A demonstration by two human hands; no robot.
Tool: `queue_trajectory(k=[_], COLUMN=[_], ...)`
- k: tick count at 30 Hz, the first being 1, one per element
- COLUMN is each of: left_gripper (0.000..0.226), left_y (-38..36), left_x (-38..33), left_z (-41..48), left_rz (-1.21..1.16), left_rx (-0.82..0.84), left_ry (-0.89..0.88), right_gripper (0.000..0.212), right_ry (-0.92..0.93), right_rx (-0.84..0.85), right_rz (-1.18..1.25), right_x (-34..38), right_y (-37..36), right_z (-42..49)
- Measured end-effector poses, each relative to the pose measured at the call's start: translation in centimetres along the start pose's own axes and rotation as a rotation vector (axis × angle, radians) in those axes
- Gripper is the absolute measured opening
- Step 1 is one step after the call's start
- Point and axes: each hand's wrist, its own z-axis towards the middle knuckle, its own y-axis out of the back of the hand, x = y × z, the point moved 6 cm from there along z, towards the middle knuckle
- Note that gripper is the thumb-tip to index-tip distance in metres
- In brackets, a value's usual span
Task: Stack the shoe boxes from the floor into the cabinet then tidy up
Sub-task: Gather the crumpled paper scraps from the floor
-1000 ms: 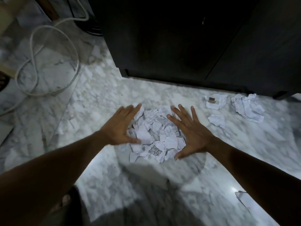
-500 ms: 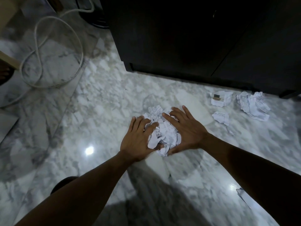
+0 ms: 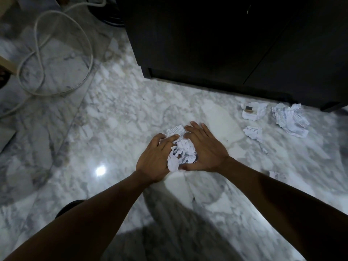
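both hands cupped a wad of scraps (image 3: 181, 150) on the floor (image 3: 113, 129), in front of the dark cabinet (image 3: 207, 44). the left hand (image 3: 153, 163) had its fingers (image 3: 165, 142) curled over the wad's left side. the right hand (image 3: 206, 150) pressed in from the right, its fingers (image 3: 195, 129) nearly straight and close together, thumb along the near edge. the scraps were white, printed and crumpled, squeezed between the palms. loose papers (image 3: 290, 119) lay to the right, near the cabinet's foot.
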Motion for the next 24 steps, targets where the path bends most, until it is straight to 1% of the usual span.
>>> queue_trajectory(k=[2,3,6,8,10,12,14,15,17,19,21,24], left_gripper=[0.048,0.047,0.068,0.073,0.069,0.058,0.045,0.042,0.044,0.054,0.061,0.058], left_y=[0.6,1.0,1.7,1.6,1.2,0.5,0.2,0.3,0.7,1.2,1.9,2.0], left_x=[-0.1,0.0,0.2,0.6,1.1,1.4,1.7,1.9,1.5,1.1,0.6,0.2], left_z=[0.0,-0.1,-0.6,-0.7,-0.7,-0.8,-0.9,-1.0,-0.8,-0.7,-0.6,-0.6], left_rz=[-0.069,-0.119,-0.254,-0.325,-0.334,-0.313,-0.333,-0.33,-0.304,-0.366,-0.398,-0.272], left_rx=[-0.046,-0.07,-0.099,-0.112,-0.115,-0.119,-0.141,-0.15,-0.134,-0.138,-0.149,-0.169], left_ry=[0.016,0.043,0.073,0.108,0.133,0.124,0.163,0.191,0.199,0.218,0.187,0.022], right_gripper=[0.102,0.098,0.087,0.084,0.081,0.077,0.069,0.064,0.055,0.051,0.05,0.05], right_ry=[0.004,0.011,0.031,0.036,0.041,0.04,0.039,0.04,0.038,0.009,-0.023,-0.041], right_rx=[-0.017,-0.02,-0.016,-0.009,-0.007,-0.007,-0.009,-0.014,-0.029,-0.037,-0.04,-0.048], right_rz=[-0.009,-0.026,-0.073,-0.077,-0.075,-0.075,-0.064,-0.054,-0.024,0.021,0.044,0.082], right_x=[0.1,0.1,-0.1,-0.3,-0.4,-0.6,-0.7,-0.7,-0.8,-0.9,-1.0,-1.2], right_y=[-0.1,-0.2,-0.3,-0.4,-0.5,-0.7,-0.8,-0.8,-0.7,-0.6,-0.6,-0.5], right_z=[0.1,0.2,0.3,0.3,0.2,0.2,0.3,0.3,0.2,0.1,0.1,0.0])
